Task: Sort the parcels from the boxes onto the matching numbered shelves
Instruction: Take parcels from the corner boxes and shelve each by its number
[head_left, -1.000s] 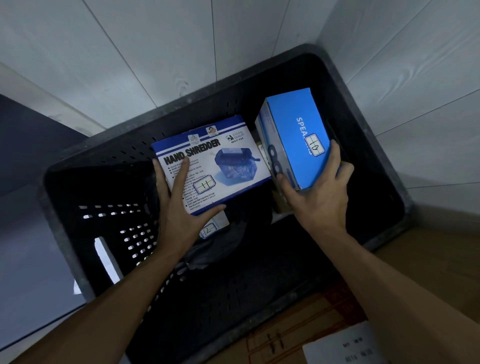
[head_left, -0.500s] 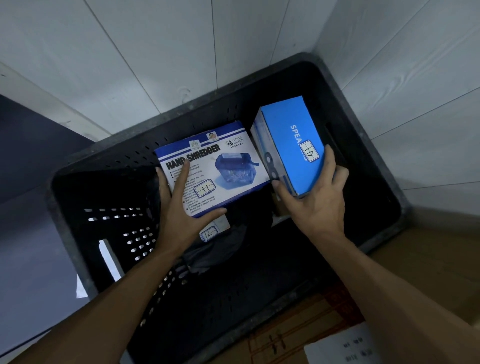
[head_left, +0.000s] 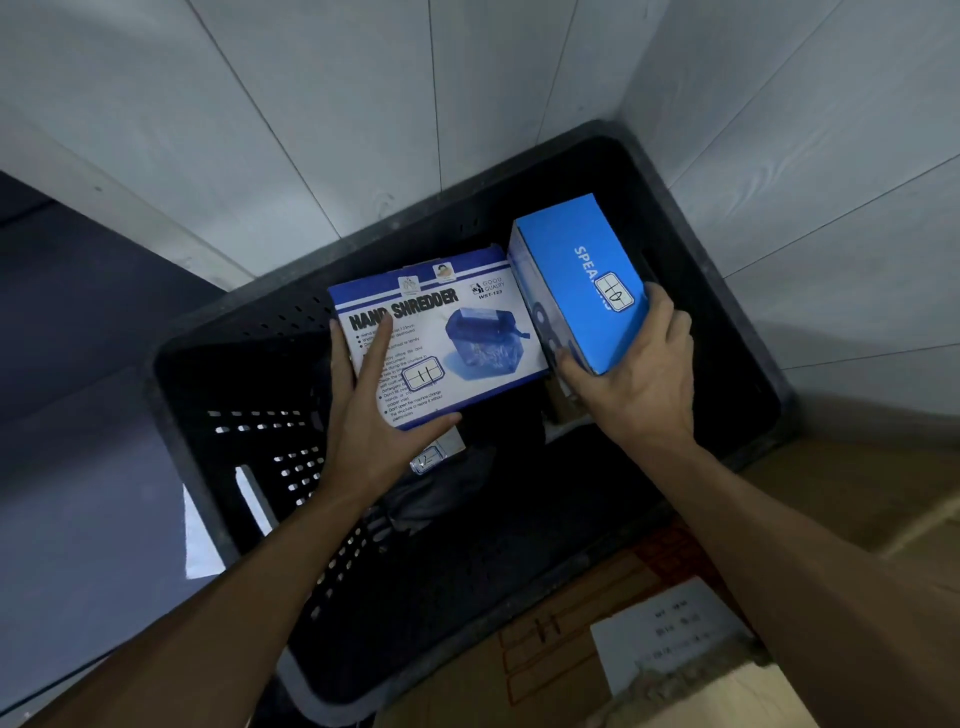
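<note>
Lifting: shredder box (head_left: 441, 332) marked 11, speaker box (head_left: 576, 280) marked 10, both over crate (head_left: 234, 384).
Left hand (head_left: 363, 431): pinches shredder box corner.
Right hand (head_left: 639, 384): wrapped round speaker box end.
Tip: raise level, clear rim, grip firmly.

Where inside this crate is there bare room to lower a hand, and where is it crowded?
Free: the left end, between the perforated wall of the crate and the left hand, and the near floor between both forearms. Crowded: the far right, where the hand shredder box and speaker box, gripped by the right hand, cover other parcels.
</note>
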